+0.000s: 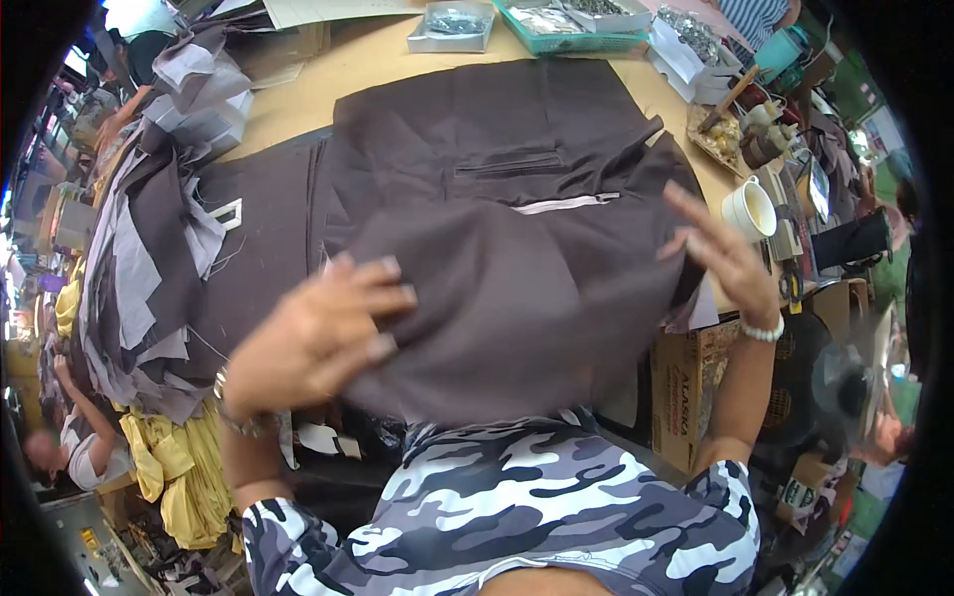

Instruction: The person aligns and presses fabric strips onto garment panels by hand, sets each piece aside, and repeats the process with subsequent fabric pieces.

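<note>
A dark brown cloth panel (477, 288) lies across the table in front of me, its near part raised in a blurred fold toward my body. A slit pocket opening (509, 165) shows on its far part. Just nearer is a pale zipper (566, 204) with a metal end. My left hand (318, 333) is over the cloth's left side, fingers spread and smeared by motion. Over the right edge, my right hand (730, 260) has its fingers stretched apart. Neither hand shows a closed grip on the cloth.
Stacked dark cloth pieces (263, 233) lie to the left, beside draped scraps (149, 248). At the back are a grey tray (450, 45) and a green basket (586, 44) of small parts. A white cup (740, 214) stands close to my right hand. A cardboard box (681, 397) sits below the table edge.
</note>
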Available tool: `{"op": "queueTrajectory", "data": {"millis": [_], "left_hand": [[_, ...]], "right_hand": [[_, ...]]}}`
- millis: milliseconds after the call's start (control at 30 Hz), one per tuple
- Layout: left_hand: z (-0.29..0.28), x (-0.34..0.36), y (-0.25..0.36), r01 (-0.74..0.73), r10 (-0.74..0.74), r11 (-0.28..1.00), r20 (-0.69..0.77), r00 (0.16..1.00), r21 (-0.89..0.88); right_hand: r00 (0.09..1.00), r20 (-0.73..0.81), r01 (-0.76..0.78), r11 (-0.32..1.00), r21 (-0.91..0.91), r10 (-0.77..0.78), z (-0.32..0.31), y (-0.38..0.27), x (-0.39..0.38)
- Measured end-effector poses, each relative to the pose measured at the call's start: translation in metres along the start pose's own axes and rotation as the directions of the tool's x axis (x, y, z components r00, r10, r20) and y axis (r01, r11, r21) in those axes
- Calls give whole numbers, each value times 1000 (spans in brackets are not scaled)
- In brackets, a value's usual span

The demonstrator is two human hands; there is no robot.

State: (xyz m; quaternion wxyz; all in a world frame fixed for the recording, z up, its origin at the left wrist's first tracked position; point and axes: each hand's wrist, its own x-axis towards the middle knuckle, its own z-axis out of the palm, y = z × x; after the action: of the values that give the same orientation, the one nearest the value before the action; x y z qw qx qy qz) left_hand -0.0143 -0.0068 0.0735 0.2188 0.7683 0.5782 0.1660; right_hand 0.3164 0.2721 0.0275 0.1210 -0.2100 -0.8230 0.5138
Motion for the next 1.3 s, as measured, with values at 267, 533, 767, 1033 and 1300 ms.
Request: {"op": "queueTrajectory", "data": {"millis": [267,533,767,1033,1300], "left_hand": [[14,38,13,59,-56,943,20,998,-327],[88,101,-70,226,-152,938,-275,949,263],[79,60,-80,372,-227,837,-364,903,402],[61,42,-82,405,-360,900,-249,899,162],[59,56,-90,364,-278,817,-248,928,447]], "right_hand": [[982,-143,115,989,-93,-127,28,-23,21],[964,12,240,844,-479,-266,65,47,93],[962,-49,181,755,-630,-270,36,75,66],[983,-75,56,673,-738,-165,-6,87,54],[999,-38,-40,644,-764,17,-14,76,73]]}}
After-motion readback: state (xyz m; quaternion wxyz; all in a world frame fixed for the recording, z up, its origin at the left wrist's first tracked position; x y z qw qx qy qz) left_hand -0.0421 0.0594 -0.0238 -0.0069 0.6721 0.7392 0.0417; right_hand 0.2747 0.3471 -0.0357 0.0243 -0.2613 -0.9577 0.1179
